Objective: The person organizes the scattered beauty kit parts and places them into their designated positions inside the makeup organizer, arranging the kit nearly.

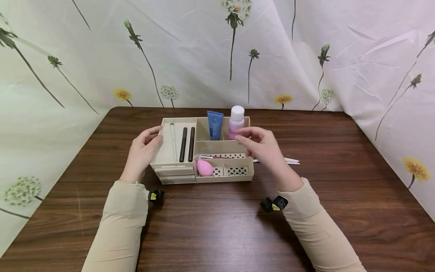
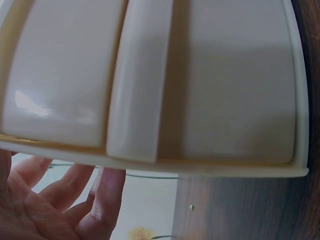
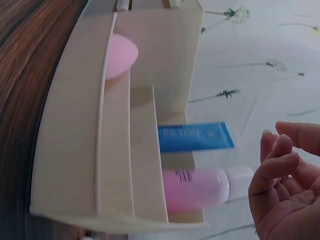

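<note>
Two hands flank a beige box (image 1: 219,147), which sits near the back edge of the table (image 1: 217,230). The left hand (image 1: 140,153) has its fingers apart, at the box's left side. The right hand (image 1: 266,148) hangs beside the pink bottle (image 1: 236,122), its fingers loosely bent, thumb and forefinger slightly apart. The bottle and a blue tube (image 1: 215,126) stand in the box's rear compartments; a pink sponge (image 1: 204,168) lies in front.

Left hand (image 1: 140,151) relaxed; right hand (image 1: 264,148) loosely curled.
</note>
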`<action>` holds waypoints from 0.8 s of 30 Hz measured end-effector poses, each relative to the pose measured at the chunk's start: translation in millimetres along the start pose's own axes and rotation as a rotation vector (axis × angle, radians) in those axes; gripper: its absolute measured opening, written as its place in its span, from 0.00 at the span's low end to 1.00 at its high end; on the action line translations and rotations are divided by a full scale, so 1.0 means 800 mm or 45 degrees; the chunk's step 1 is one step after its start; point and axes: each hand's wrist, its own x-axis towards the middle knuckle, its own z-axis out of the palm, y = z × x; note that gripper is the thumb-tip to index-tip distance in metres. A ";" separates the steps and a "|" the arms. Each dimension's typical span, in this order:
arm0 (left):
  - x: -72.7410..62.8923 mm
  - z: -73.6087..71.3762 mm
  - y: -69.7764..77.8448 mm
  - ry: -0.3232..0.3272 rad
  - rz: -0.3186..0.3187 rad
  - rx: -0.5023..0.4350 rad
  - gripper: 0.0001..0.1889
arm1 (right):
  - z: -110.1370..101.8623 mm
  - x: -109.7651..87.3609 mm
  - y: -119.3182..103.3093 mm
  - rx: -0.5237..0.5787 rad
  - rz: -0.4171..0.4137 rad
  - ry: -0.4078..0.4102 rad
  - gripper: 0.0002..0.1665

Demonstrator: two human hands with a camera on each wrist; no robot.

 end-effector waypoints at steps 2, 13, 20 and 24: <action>0.000 0.000 0.000 -0.001 -0.001 -0.001 0.26 | -0.007 0.000 0.003 -0.002 0.006 0.015 0.17; 0.001 0.001 -0.002 0.001 0.014 0.005 0.26 | -0.041 0.006 0.025 -0.024 0.060 0.057 0.19; 0.001 0.001 -0.002 0.002 0.010 0.001 0.26 | -0.062 0.011 0.035 -0.062 0.126 0.077 0.19; 0.001 0.000 -0.002 0.003 0.016 -0.002 0.26 | -0.071 0.014 0.040 -0.108 0.180 0.088 0.22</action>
